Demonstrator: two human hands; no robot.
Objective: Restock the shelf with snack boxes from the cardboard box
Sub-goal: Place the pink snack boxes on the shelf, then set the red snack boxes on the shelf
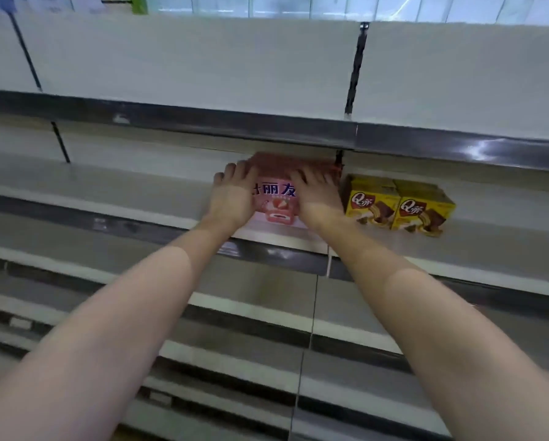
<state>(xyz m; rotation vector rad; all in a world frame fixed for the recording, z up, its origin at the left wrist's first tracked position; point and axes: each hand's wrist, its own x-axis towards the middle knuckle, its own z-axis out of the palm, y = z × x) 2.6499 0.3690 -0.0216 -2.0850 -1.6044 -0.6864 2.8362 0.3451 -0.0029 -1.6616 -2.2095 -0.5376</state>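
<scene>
Seen from the head camera, the left hand (232,198) and right hand (314,195) clasped opposite ends of a pink snack box (278,198) lying lengthwise on the shelf (107,179), two yellow boxes (400,206) at its three o'clock.

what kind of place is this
Most likely a shop aisle, perhaps a supermarket: tiered retail shelves with price-strip edges, two yellow snack boxes faced forward, and both hands setting a pink snack box beside them.
</scene>
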